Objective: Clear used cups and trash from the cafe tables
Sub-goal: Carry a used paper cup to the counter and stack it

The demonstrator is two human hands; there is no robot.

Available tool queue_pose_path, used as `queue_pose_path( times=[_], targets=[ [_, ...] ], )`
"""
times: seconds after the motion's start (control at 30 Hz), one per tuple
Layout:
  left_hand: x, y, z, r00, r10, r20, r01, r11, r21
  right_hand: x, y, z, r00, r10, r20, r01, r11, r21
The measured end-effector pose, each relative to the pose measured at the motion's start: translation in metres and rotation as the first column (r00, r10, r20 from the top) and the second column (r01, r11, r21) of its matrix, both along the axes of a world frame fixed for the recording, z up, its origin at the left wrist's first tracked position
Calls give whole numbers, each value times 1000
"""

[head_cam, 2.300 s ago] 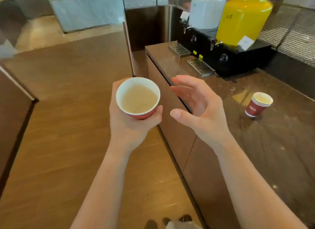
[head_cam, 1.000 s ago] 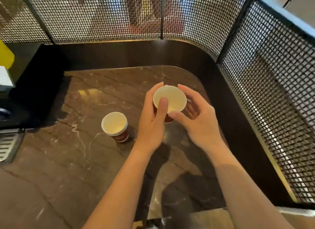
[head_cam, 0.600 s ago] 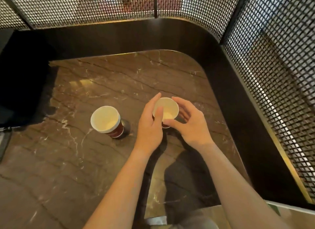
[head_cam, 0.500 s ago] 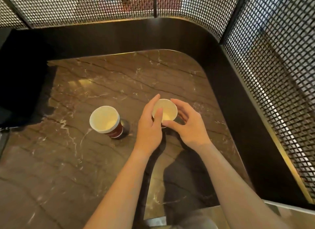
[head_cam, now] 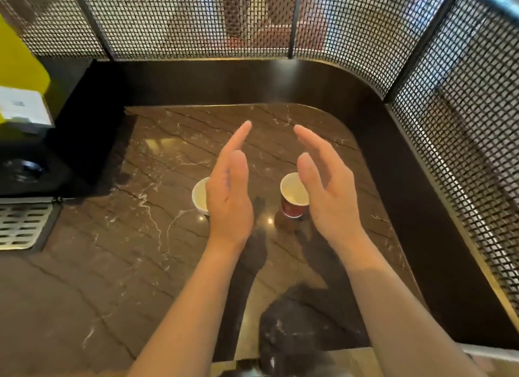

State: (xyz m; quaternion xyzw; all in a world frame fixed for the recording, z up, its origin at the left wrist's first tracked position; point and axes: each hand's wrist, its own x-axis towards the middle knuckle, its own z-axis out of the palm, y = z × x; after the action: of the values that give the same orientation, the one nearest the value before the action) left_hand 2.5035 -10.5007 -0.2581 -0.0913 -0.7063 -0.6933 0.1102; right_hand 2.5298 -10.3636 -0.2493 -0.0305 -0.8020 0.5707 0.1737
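Okay, red cup point(head_cam: 292, 211), 2nd cup point(head_cam: 200, 196), both upright on counter point(head_cam: 134, 253), mouths up

half a second ago both hands were wrapped round the red paper cup point(head_cam: 293, 198), lowering it onto the worktop point(head_cam: 112, 264). now the cup stands there on its own, just right of centre frame, and neither hand grips it. the left hand point(head_cam: 230, 196) has let go and lifted, fingers straight and pointing toward the top of the frame. it now hides the right part of the other cup point(head_cam: 200, 196), which was in full view before. the right hand point(head_cam: 325, 196) has come off too, fingers loosely extended, palm facing the left one. the view has swung left, so the yellow dispenser point(head_cam: 16, 67) and the drip grille point(head_cam: 22, 222) show again at the left edge.
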Motion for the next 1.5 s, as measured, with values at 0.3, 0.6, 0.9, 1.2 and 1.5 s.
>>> queue_pose_path(
  times=[0.3, 0.6, 0.9, 1.2, 1.5],
  targets=[
    [9, -76, -19, 981, 122, 153, -107, 989, -98, -10, -72, -31, 980, 176, 89, -167, 981, -99],
    [26, -74, -55, 931, 137, 337, -87, 984, -157, -1, -86, -60, 944, 258, 207, -226, 960, -164],
    [25, -19, 38, 989, -54, 138, 69, 991, -110, 15, -32, 24, 979, -2, -204, -22, 993, -112],
    [22, 36, 17, 952, -154, 264, 193, 973, -126, 33, 17, 0, 988, -146, -57, 136, 981, -139],
    [15, 42, -3, 942, -133, 308, 204, 956, -212, 30, 24, -20, 975, -192, 109, 201, 976, -85]
  ],
)
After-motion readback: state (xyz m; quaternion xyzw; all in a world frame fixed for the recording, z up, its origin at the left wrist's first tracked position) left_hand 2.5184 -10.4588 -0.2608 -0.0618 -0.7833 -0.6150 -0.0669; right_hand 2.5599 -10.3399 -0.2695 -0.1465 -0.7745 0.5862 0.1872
